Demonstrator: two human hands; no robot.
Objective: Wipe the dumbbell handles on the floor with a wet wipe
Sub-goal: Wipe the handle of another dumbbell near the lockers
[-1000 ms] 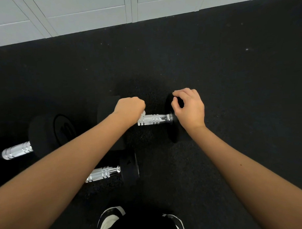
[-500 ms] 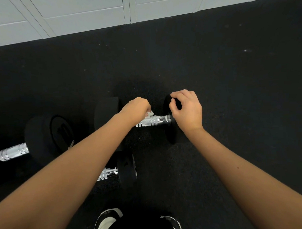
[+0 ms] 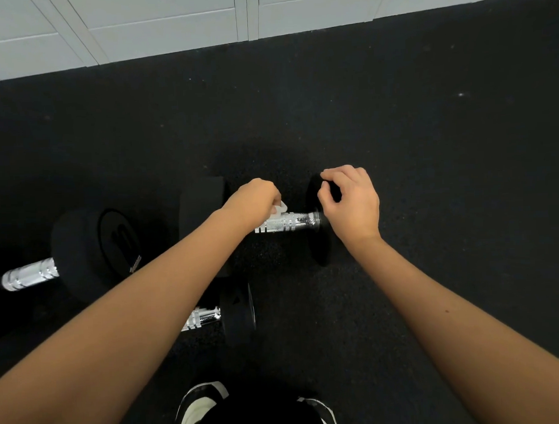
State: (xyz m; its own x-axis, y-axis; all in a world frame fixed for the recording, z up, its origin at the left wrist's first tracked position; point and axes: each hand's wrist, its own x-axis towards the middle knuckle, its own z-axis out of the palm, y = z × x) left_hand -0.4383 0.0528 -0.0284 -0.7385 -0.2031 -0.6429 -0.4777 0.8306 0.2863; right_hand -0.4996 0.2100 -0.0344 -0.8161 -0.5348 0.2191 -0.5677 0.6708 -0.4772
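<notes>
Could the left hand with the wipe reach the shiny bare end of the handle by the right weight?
Probably yes. The left hand grips the wet wipe on the handle, and the bare stretch lies open; the right hand only holds the weight head.

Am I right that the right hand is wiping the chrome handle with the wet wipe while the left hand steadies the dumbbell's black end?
Not quite: the hands are swapped. In the head view, the left hand holds the wipe on the handle, while the right hand grips the dumbbell's black end.
</notes>
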